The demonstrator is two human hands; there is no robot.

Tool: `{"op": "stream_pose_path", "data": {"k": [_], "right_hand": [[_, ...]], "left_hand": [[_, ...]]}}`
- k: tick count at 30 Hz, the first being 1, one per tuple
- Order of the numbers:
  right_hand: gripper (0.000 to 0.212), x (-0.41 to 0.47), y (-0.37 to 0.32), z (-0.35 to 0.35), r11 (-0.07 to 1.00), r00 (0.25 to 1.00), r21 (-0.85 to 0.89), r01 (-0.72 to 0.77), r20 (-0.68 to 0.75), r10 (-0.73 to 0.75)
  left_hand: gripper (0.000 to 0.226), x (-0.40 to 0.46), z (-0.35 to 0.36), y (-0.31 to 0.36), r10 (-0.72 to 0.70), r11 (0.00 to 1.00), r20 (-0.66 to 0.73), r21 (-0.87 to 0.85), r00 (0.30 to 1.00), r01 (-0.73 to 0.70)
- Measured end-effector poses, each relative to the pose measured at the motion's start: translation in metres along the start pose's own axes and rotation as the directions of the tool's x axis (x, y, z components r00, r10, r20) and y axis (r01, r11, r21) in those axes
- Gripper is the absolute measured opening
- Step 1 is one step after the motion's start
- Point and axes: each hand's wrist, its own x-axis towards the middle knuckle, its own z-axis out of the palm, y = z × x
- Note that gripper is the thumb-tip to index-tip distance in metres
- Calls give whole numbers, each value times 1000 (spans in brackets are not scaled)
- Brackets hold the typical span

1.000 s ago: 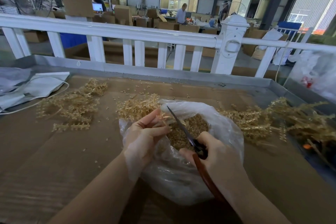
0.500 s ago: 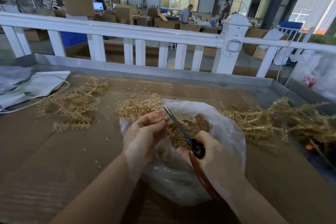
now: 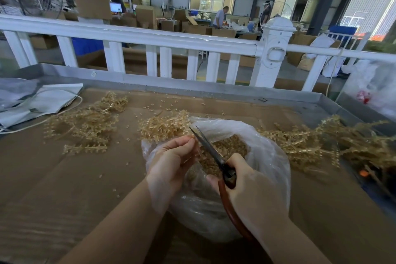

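Observation:
A clear plastic bag (image 3: 267, 156) lies open in the middle of the cardboard-covered table (image 3: 64, 178), holding several small golden plastic pieces (image 3: 231, 148). Over the bag's mouth my left hand (image 3: 171, 161) pinches a thin golden sprig at its fingertips. My right hand (image 3: 250, 188) grips scissors (image 3: 211, 148) by their red-brown handles. The blades are slightly parted and their tips point up-left, right beside my left fingertips. The sprig itself is mostly hidden by my fingers.
Heaps of golden plastic branches lie at the left (image 3: 85, 122), behind the bag (image 3: 162, 124) and at the right (image 3: 321, 141). Grey folded sheets (image 3: 38, 100) and a white cord sit at far left. A white railing (image 3: 171, 40) stands behind the metal table rim (image 3: 214, 90).
The scissor blades have gone from shut to slightly parted. My left fingers have curled from spread to a pinch at the blades. Both hands stay over the bag.

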Motion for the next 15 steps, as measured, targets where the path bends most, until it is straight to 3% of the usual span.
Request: {"op": "stream_pose_path", "data": {"k": [5,15], "right_hand": [[35,0,1,2,993,999,-106,45,5,-45],[35,2,-5,-7,986,995,-132,100,37,-96]], "left_hand": [[18,1,0,-2,14,1000,-24,-9,1000,-14],[21,2,0,-2,18,999,-21,49,1000,-17]]}}
